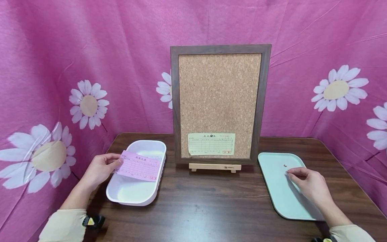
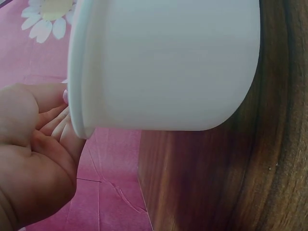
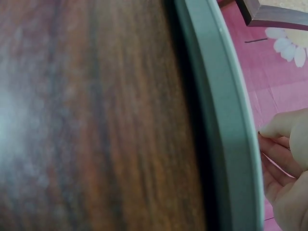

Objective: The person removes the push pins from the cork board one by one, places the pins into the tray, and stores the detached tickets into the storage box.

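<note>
The left hand (image 1: 99, 169) pinched a pink slip (image 1: 138, 166) by its left end, thumb on top and fingers curled beneath. The slip lay nearly level above the white tub (image 1: 142, 198), its long axis running rightward and slightly down from the hand, so the free end hung over the middle of the tub. From the left wrist view only the tub's outer wall (image 2: 168, 62) and the palm (image 2: 33, 144) beside its rim showed; the slip itself was hidden there.

In the middle, a framed corkboard (image 1: 220, 101) stood upright on a small wooden easel (image 1: 215, 167) at the back of the worktop (image 1: 196, 208). A pale green slip (image 1: 211, 144) sat at the cork's lower edge; what held it I could not tell.

To the right lay a mint tray (image 1: 281, 198) flat on the worktop. The right hand (image 1: 308, 183) rested on it, fingertips drawn together on something too small to make out, probably a pin. Another pin (image 1: 285, 165) lay just beyond the fingertips. The board stood ahead of both hands and between them, roughly as near to one as to the other.
</note>
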Demonstrator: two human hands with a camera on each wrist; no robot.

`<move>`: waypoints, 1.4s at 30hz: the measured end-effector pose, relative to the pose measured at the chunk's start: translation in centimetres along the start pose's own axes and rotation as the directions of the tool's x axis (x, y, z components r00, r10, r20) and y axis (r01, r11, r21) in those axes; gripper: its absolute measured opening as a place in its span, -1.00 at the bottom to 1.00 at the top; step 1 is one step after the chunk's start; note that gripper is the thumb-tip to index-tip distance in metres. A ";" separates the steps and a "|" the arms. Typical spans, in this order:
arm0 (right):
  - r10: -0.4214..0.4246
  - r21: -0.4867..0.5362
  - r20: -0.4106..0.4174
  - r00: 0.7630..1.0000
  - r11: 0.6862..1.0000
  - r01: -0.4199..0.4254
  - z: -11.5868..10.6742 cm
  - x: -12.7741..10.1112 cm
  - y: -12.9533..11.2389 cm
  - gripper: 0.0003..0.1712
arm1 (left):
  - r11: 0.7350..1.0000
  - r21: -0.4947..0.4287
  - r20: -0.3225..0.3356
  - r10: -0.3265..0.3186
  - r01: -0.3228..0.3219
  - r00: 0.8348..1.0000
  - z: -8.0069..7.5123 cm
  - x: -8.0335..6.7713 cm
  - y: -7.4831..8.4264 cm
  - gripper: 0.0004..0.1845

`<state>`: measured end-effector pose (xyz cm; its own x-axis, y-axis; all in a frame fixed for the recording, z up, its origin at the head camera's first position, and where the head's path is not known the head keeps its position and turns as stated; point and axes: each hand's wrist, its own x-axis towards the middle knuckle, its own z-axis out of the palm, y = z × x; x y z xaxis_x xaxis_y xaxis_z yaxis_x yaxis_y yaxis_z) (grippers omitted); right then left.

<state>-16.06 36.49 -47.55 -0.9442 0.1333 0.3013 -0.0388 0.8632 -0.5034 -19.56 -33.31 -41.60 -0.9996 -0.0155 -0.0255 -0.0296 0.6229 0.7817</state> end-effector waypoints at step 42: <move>0.032 0.044 0.003 0.999 0.999 -0.032 -2.2 0.5 -0.9 -0.72 | 0.979 -0.187 -0.051 0.077 -0.085 0.996 -0.5 -0.4 1.1 -0.59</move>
<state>-15.83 36.88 -45.21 -0.9460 0.1592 0.2824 -0.0227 0.8363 -0.5478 -19.21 -33.04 -40.46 -0.9978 -0.0074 0.0665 0.0555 0.4644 0.8839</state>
